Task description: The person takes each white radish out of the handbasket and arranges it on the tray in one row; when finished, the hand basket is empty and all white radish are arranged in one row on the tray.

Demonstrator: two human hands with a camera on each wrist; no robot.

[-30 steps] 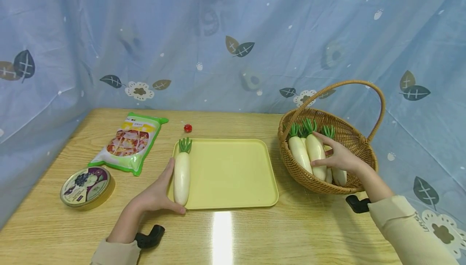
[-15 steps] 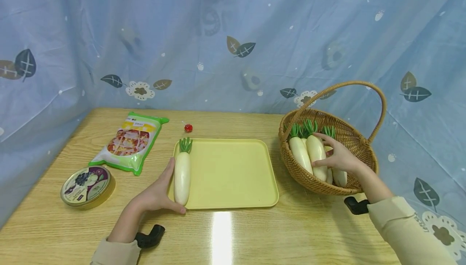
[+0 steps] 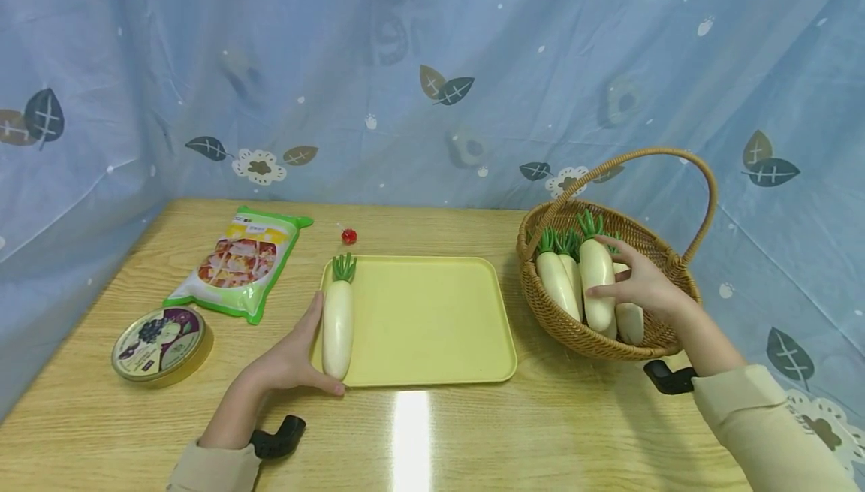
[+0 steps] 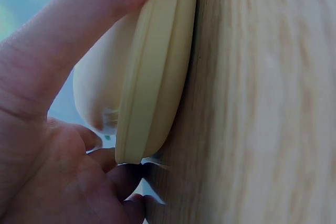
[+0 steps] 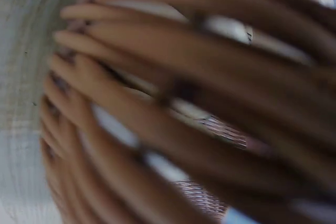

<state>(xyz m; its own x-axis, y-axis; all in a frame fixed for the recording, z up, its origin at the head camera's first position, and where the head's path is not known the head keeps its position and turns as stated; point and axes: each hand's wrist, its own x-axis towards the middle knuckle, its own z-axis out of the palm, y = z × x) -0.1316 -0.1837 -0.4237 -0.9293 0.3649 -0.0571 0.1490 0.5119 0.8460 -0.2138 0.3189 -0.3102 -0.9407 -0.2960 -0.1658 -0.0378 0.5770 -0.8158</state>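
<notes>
a blue leaf-print cloth (image 3: 405, 131) is hanging behind the worktop (image 3: 513, 432). a wicker basket (image 3: 568, 334) is standing beside a yellow tray (image 3: 432, 319). the left hand (image 3: 290, 360) is resting with spread fingers against the tray's near left corner; the right hand (image 3: 642, 282) is gripping a white radish (image 3: 598, 274) in the basket. more radishes (image 3: 557, 285) are lying beside it, a lone radish (image 3: 338, 330) along the tray's left edge.

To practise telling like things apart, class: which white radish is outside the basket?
The radish on the yellow tray, beside the left hand; the other visible radishes are all in the wicker basket.
</notes>
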